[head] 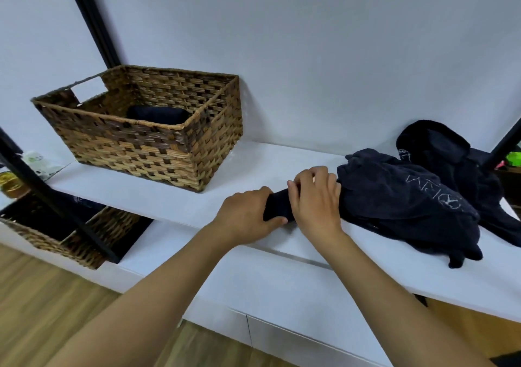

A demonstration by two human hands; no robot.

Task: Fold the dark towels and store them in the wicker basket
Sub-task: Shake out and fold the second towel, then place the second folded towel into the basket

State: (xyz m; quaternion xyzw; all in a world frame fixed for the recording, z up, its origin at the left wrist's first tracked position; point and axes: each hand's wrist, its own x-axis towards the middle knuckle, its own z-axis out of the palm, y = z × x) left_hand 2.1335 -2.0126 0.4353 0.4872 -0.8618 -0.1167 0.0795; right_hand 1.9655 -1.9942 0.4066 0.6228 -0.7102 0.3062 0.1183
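- The white shelf [253,166] carries everything: use its bare stretch in front of the hands as the folding surface, so the cloth lies flat before each fold.
- The wicker basket [146,141] stands at the left, well apart from the hands, with one folded dark towel [158,114] already inside; leave room beside it.
- The heap of dark towels [408,197] lies at the right; draw one piece clear so the rest does not drag along.
- The right hand [317,197] grips the near end of that towel, fingers curled over it.
- The left hand [248,214] clasps the same end just beside it; pull evenly with both.
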